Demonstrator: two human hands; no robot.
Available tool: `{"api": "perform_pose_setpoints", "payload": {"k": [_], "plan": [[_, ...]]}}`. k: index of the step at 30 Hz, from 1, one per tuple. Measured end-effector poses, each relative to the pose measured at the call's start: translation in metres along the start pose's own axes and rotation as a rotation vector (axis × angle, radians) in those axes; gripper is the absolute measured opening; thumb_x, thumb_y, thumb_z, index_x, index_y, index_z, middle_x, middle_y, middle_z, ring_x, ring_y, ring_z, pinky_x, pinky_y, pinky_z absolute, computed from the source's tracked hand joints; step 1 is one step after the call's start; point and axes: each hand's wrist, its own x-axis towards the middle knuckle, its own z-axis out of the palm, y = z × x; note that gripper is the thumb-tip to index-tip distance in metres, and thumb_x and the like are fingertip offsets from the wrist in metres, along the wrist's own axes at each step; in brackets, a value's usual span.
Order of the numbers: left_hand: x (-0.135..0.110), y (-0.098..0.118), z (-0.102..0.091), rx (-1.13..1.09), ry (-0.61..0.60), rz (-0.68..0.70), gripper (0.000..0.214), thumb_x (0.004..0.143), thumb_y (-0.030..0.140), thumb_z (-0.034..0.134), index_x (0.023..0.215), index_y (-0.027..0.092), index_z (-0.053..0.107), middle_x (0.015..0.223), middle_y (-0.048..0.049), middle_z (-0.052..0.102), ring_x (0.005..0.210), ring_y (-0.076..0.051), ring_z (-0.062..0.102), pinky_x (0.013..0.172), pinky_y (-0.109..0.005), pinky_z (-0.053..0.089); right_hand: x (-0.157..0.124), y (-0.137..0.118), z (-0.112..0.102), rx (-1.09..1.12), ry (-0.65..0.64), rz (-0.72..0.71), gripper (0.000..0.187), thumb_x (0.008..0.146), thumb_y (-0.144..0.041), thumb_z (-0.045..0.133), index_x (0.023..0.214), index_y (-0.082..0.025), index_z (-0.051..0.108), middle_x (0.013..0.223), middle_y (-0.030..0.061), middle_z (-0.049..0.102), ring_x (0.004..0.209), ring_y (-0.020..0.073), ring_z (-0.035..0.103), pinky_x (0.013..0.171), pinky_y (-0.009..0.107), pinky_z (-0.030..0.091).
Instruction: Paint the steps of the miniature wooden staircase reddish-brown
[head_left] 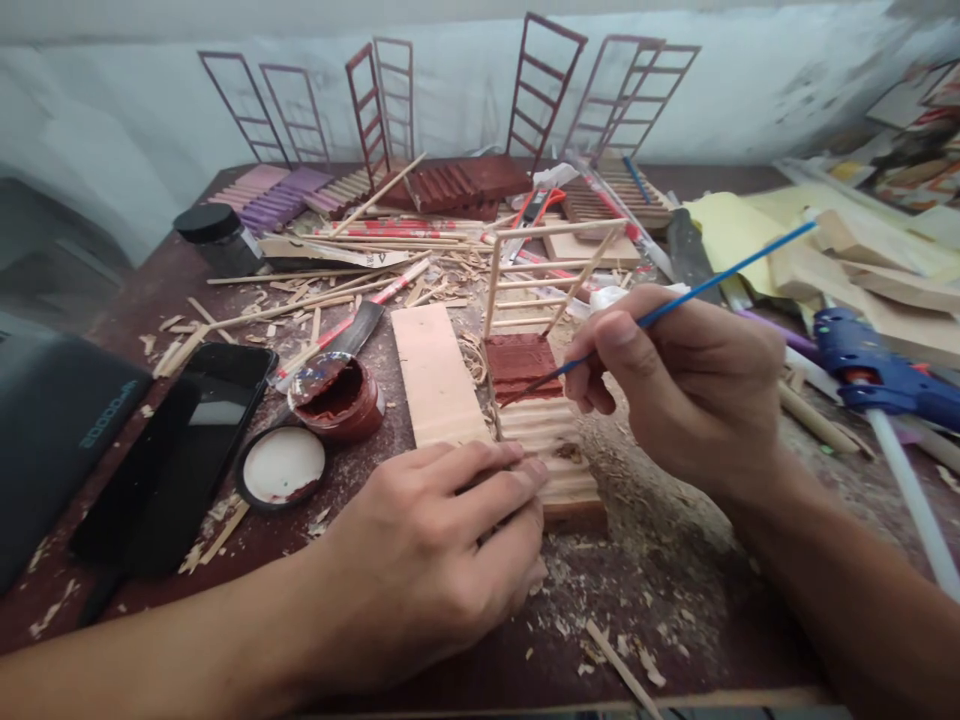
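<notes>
head view: coating on the ridged pale-wood piece [551,480] looks about partway, by judgement. it lies between the two hands. red-brown paint [521,360] covers its far part, beyond the left fingertips; the nearer ridges are bare, as is the upright pale stick frame [559,228] at its far end.

left hand [457,550]: fingers close together, resting over the piece's left edge; thumb hidden, so cannot tell whether it pinches. right hand [675,390]: thumb and fingers pinch a thin blue-handled paintbrush [727,270], dark tip at the paint's near border.

counts: one ridged piece, one brush. beyond the left hand, one flat pale-wood board [439,370], unpainted; left of that, one open red-brown paint pot [341,405] and one round black-rimmed white lid [283,465]. further left, one black phone [180,450]. right of the right hand, one blue glue gun [870,360]. far beyond both hands, several dark ladder-shaped frames [544,68]; fainter ones may be shadows, so no firm count.
</notes>
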Motion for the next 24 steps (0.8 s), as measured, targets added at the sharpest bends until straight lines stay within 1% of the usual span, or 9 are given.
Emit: {"api": "perform_pose_setpoints", "payload": {"k": [7,12,16,24], "plan": [[0.0003,-0.0004,0.0002,0.006,-0.005,0.003,0.022,0.095,0.027,0.058,0.105,0.012,0.070,0.122,-0.0058,0.067,0.113,-0.024,0.062,0.094,-0.039,0.058,-0.0012,0.0030,0.0012,0.000,-0.005,-0.012,0.021,0.096,-0.025,0.056,0.077,-0.020,0.063,0.063,-0.0011,0.059,0.051,0.0080,0.051,0.044,0.029,0.038],[-0.0008,0.0000,0.0002,0.013,-0.022,0.004,0.023,0.095,0.027,0.057,0.107,0.012,0.069,0.125,-0.0063,0.066,0.115,-0.024,0.061,0.097,-0.039,0.056,-0.0017,0.0042,-0.0005,-0.054,-0.033,-0.008,0.021,0.096,-0.028,0.056,0.078,-0.019,0.064,0.066,0.0003,0.059,0.056,0.0084,0.051,0.050,0.028,0.039],[-0.0014,0.0002,0.0009,0.009,-0.024,0.004,0.023,0.096,0.028,0.056,0.107,0.012,0.069,0.125,-0.0063,0.066,0.116,-0.024,0.061,0.097,-0.039,0.056,-0.0019,0.0040,-0.0018,-0.069,-0.054,-0.017,0.022,0.096,-0.028,0.055,0.079,-0.018,0.064,0.065,-0.0001,0.059,0.054,0.0079,0.049,0.049,0.027,0.037],[0.0002,0.0000,-0.0007,0.009,-0.023,0.007,0.023,0.096,0.027,0.056,0.106,0.011,0.069,0.125,-0.0071,0.066,0.115,-0.024,0.061,0.096,-0.040,0.057,-0.0027,0.0056,-0.0016,-0.067,-0.066,-0.036,0.018,0.094,-0.028,0.058,0.080,-0.019,0.065,0.066,0.0000,0.058,0.055,0.0092,0.048,0.050,0.028,0.038]]}}
